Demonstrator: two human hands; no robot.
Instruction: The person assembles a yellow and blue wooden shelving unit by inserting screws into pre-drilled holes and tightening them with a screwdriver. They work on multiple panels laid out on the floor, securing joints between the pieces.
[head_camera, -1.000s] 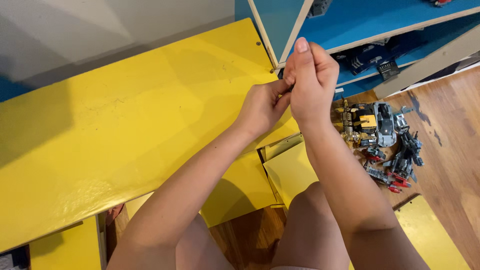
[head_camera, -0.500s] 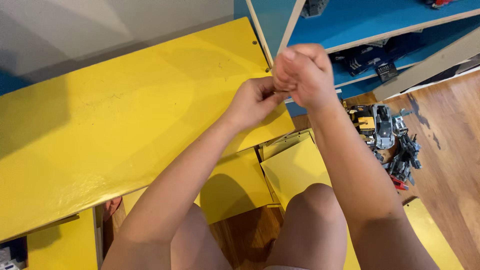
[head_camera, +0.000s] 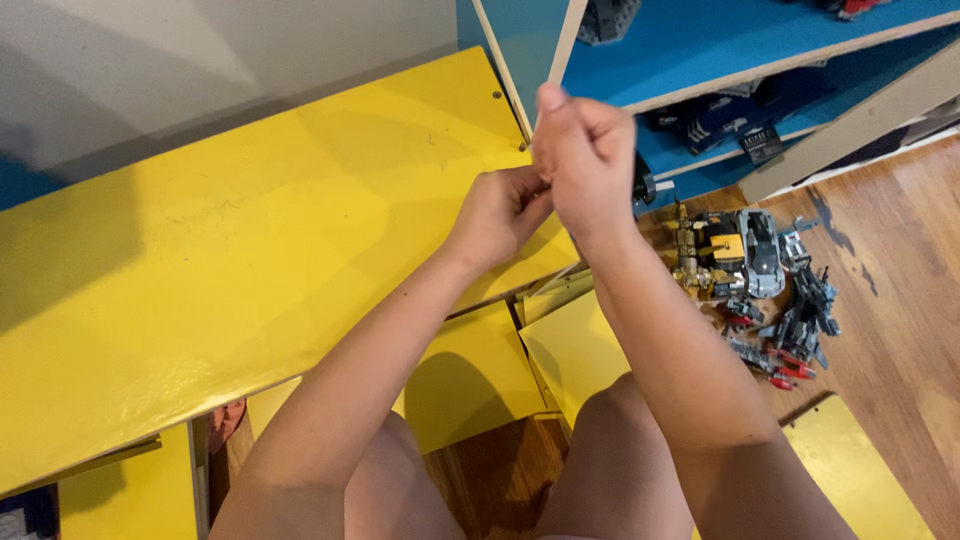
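My right hand (head_camera: 585, 165) is raised in a closed fist above the right end of a large yellow board (head_camera: 250, 260). Just left of and below it, my left hand (head_camera: 500, 215) has its fingers curled, the fingertips touching the right hand's heel. Nothing shows between the fingers of either hand, and whatever small thing may be inside them is hidden. Both forearms reach up from the bottom of the view, over my bare knees (head_camera: 620, 450).
Smaller yellow panels (head_camera: 470, 375) lie stacked on the wooden floor (head_camera: 900, 250) under my arms, another (head_camera: 860, 480) at bottom right. A heap of grey, yellow and red toy robot parts (head_camera: 750, 270) lies to the right. A blue shelf unit (head_camera: 720, 45) stands behind.
The right hand has closed from upright fingers into a fist. Both hands stay pressed together, with only a slight shift in the view.
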